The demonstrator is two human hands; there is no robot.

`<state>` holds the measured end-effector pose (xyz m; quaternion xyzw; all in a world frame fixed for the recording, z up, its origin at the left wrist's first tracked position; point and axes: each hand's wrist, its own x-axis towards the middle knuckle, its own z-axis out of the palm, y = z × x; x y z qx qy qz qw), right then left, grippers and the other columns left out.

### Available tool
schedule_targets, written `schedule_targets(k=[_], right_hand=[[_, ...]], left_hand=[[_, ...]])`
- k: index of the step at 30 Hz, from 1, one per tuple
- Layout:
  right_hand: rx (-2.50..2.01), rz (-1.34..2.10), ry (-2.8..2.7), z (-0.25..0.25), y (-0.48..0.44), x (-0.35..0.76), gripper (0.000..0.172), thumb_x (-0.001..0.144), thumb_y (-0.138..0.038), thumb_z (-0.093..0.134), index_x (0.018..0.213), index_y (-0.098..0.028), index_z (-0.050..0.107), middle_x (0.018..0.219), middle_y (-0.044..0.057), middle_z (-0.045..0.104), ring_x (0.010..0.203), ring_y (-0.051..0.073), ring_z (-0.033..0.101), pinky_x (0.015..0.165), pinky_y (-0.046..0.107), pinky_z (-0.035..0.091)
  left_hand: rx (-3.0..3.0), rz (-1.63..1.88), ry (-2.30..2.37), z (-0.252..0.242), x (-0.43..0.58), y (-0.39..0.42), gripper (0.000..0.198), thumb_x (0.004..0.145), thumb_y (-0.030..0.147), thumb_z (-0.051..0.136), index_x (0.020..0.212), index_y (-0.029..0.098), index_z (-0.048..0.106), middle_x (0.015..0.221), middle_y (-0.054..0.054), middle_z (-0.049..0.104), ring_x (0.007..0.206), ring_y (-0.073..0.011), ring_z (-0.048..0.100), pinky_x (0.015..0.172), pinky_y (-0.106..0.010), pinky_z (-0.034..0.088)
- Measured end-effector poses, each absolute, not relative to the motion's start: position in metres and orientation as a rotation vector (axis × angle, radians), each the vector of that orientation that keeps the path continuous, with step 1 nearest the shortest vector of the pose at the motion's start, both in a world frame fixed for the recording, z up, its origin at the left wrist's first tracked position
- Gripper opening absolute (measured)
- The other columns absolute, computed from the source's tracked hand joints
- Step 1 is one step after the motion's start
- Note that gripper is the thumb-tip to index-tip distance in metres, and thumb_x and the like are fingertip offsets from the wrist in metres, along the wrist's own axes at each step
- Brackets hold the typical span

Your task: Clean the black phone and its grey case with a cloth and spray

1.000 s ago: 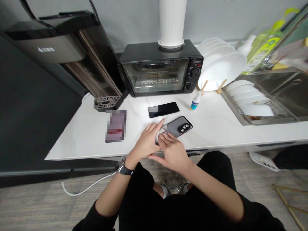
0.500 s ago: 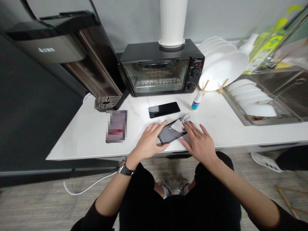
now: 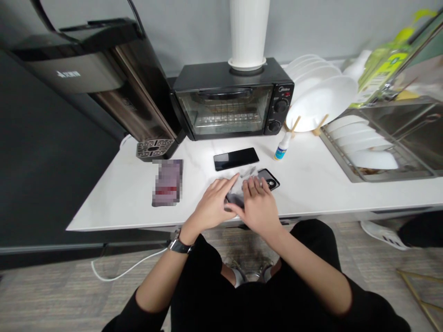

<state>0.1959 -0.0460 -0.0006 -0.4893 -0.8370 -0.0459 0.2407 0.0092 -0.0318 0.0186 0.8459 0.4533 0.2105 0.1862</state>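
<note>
A dark phone case (image 3: 266, 174) lies at a slant on the counter, its round camera area showing at the right end. My left hand (image 3: 215, 203) grips the left end between thumb and fingers. Under the fingers of my right hand (image 3: 259, 203), a crumpled grey-white wipe (image 3: 238, 186) is pressed flat on the case. Much of the case is covered by the wipe and my hands. Just behind lies a black phone (image 3: 236, 158), glossy side up. A small white spray bottle (image 3: 282, 146) with a blue label stands to the right of that phone.
Behind is a black toaster oven (image 3: 221, 110) with a white pot (image 3: 248, 37) on top. A drink dispenser (image 3: 114, 83) and a blurred purple packet (image 3: 168, 183) are at left. White plates (image 3: 325, 101) stand in a rack beside the sink (image 3: 353, 170). Another person's shoe (image 3: 382, 234) shows at right.
My right hand has slid left along the case with the wipe, uncovering the camera end. My left hand stays at the left end.
</note>
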Motion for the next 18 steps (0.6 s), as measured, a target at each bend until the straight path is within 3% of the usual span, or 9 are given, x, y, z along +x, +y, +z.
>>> schedule_targets(k=[4,8,14,18], right_hand=[[-1.006,0.17,-2.403,0.003,-0.064,0.196,0.065,0.103,-0.064,0.055,0.132,-0.009,0.071,0.139,0.021,0.072,0.136,0.032,0.065,0.121,0.053,0.046],[-1.046,0.171,-2.431,0.003,-0.061,0.234,0.044,0.106,-0.053,0.058,0.133,-0.021,0.071,0.141,0.011,0.073,0.14,0.029,0.063,0.124,0.058,0.04],[-1.329,-0.1,-2.314,-0.006,-0.048,0.283,0.055,0.11,-0.048,0.049,0.153,-0.014,0.055,0.155,0.017,0.061,0.144,0.032,0.059,0.128,0.062,0.028],[-1.398,-0.114,-2.236,-0.009,-0.046,0.274,0.062,0.109,-0.053,0.048,0.154,-0.011,0.052,0.156,0.02,0.06,0.145,0.035,0.057,0.128,0.062,0.028]], left_hand=[[2.373,0.558,1.316,0.016,0.008,-0.033,0.104,0.085,0.031,0.08,0.171,0.026,0.021,0.137,-0.012,0.059,0.123,-0.0324,0.054,0.11,-0.049,0.048],[2.342,0.598,1.322,0.017,0.01,-0.036,0.103,0.086,0.041,0.082,0.17,0.029,0.022,0.144,-0.012,0.058,0.13,-0.0338,0.053,0.113,-0.05,0.047],[2.34,0.62,1.333,0.021,0.014,-0.035,0.099,0.088,0.04,0.08,0.17,0.03,0.024,0.148,-0.011,0.059,0.134,-0.0329,0.054,0.117,-0.051,0.044],[2.341,0.62,1.32,0.022,0.014,-0.034,0.101,0.087,0.039,0.081,0.17,0.031,0.024,0.151,-0.01,0.059,0.134,-0.0316,0.055,0.118,-0.05,0.044]])
